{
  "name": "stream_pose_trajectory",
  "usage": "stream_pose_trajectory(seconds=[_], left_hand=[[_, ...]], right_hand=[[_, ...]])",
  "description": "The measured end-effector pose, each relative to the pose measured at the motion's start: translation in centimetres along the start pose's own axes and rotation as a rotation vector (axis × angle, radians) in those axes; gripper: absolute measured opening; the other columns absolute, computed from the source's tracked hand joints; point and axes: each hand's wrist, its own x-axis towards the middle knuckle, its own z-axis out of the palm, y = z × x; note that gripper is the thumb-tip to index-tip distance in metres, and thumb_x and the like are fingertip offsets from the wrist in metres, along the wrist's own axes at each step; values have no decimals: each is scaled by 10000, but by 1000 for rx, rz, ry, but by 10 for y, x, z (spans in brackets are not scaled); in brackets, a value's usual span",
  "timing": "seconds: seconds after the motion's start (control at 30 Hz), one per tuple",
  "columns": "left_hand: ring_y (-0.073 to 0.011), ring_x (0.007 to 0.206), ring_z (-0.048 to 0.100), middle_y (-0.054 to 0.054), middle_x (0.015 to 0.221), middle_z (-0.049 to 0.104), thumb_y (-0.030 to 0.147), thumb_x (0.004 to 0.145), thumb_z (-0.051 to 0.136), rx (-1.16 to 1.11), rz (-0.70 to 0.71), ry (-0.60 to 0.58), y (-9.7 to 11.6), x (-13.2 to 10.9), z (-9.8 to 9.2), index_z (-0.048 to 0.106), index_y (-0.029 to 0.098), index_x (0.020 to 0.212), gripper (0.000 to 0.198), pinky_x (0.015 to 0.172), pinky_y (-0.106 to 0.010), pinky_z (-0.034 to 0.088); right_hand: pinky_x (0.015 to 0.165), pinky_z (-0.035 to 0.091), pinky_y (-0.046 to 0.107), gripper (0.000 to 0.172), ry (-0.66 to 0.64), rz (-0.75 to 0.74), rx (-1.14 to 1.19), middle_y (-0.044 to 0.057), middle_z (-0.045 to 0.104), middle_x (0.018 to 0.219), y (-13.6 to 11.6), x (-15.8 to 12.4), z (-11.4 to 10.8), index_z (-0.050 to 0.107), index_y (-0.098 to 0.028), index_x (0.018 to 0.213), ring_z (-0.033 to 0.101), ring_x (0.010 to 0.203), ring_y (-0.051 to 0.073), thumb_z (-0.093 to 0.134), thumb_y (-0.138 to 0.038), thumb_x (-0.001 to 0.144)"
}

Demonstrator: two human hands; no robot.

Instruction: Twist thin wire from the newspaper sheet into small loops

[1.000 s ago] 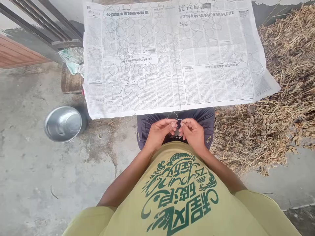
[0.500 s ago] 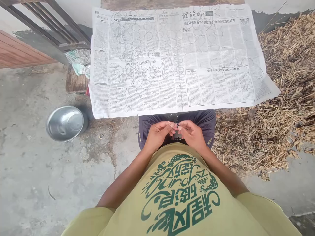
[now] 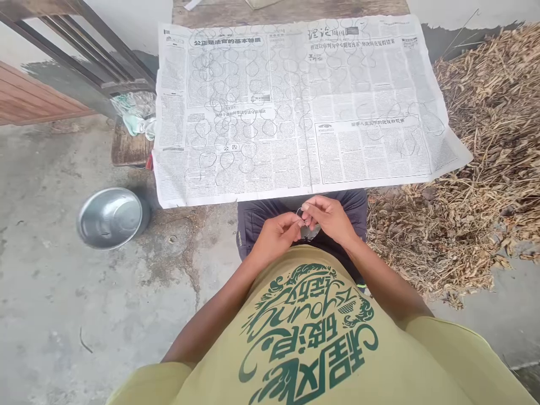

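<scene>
Over my lap, my left hand (image 3: 279, 233) pinches a thin looped wire (image 3: 299, 211) between thumb and fingers. My right hand (image 3: 327, 218) is closed on the upper side of the same wire, a little higher and to the right. The fingertips of both hands nearly meet, and part of the wire is hidden behind them. Just beyond my hands a printed newspaper (image 3: 287, 163) lies spread out. Many thin figure-eight wire loops (image 3: 226, 160) rest on it, mostly over its left and middle parts.
A wooden table (image 3: 291, 14) shows behind the newspaper. To the left, a metal basin (image 3: 112, 218) stands on the concrete floor. A wooden chair (image 3: 133, 140) with a plastic bag (image 3: 135, 112) on it is at the back left. Dry plant stalks (image 3: 447, 242) are heaped on the right.
My right hand has moved up and slightly away from my left. The wire loop, which stood up above both hands, now sits lower between the fingers. The view has shifted slightly.
</scene>
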Motion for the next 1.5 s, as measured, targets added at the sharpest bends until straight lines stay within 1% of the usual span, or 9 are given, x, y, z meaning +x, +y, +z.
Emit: stream_pose_trajectory(seconds=[0.13, 0.33, 0.6, 0.8, 0.97, 1.1, 1.23, 1.37, 1.5], left_hand=[[-153, 655, 644, -33, 740, 741, 393, 985, 668, -25, -69, -30, 2, 1, 1, 701, 192, 757, 306, 674, -286, 529], [-144, 618, 654, -46, 707, 753, 410, 933, 713, -104, -148, -49, 5, 5, 7, 718, 184, 720, 311, 634, -269, 535], [-158, 615, 692, -67, 762, 798, 456, 884, 823, -308, -160, 84, 4, 10, 6, 815, 170, 902, 288, 583, -272, 554], [-160, 687, 704, -87, 853, 818, 494, 860, 879, -414, -160, 140, -2, 9, 6, 852, 163, 953, 344, 604, -269, 569], [-142, 710, 675, -95, 918, 819, 504, 845, 909, -481, -195, 98, -5, 9, 2, 873, 173, 992, 364, 584, -235, 528], [-96, 640, 574, -91, 932, 797, 510, 839, 916, -477, -215, 64, -7, 12, -6, 888, 183, 985, 360, 502, -201, 405], [-97, 619, 531, -82, 896, 779, 503, 785, 956, -468, -249, 72, -10, 13, -7, 890, 200, 961, 357, 459, -204, 298], [-84, 567, 508, -44, 775, 725, 463, 733, 1000, -479, -282, 77, -12, 14, -3, 892, 201, 941, 351, 452, -206, 305], [-83, 521, 510, -25, 718, 705, 457, 704, 1012, -539, -264, 92, -13, 15, 2, 878, 183, 886, 355, 454, -232, 402]], right_hand=[[496, 482, 250, 323, 83, -57, -38, 3, 713, 711, 6, -3, 6, 714, -207, 802, 590, 527, 114, 766, -490, 948], [510, 466, 247, 336, 184, -144, -163, 1, 723, 706, 16, -3, 10, 702, -224, 803, 610, 545, 126, 721, -507, 983], [528, 486, 248, 487, 51, -136, -235, 40, 772, 900, 10, -4, -8, 696, -222, 982, 640, 622, 133, 584, -691, 1054], [537, 484, 247, 521, -48, -83, -278, 25, 740, 781, 17, -27, -10, 671, -216, 885, 658, 611, 138, 555, -686, 1076], [561, 493, 262, 487, -1, -85, -287, 3, 699, 712, 18, -36, -5, 643, -227, 831, 640, 583, 141, 559, -633, 1088], [595, 495, 275, 437, 39, -141, -351, -5, 690, 705, 20, -36, -6, 637, -233, 843, 628, 577, 141, 543, -564, 1110], [619, 491, 289, 439, 37, -169, -406, -7, 686, 695, 23, -37, -8, 620, -243, 830, 626, 591, 151, 522, -555, 1123], [648, 487, 299, 437, 26, -190, -441, -8, 684, 689, 23, -38, -7, 602, -249, 811, 624, 602, 158, 511, -530, 1133], [663, 487, 305, 453, 12, -201, -441, -13, 664, 688, 22, -39, -6, 592, -254, 821, 611, 601, 159, 487, -557, 1140]])
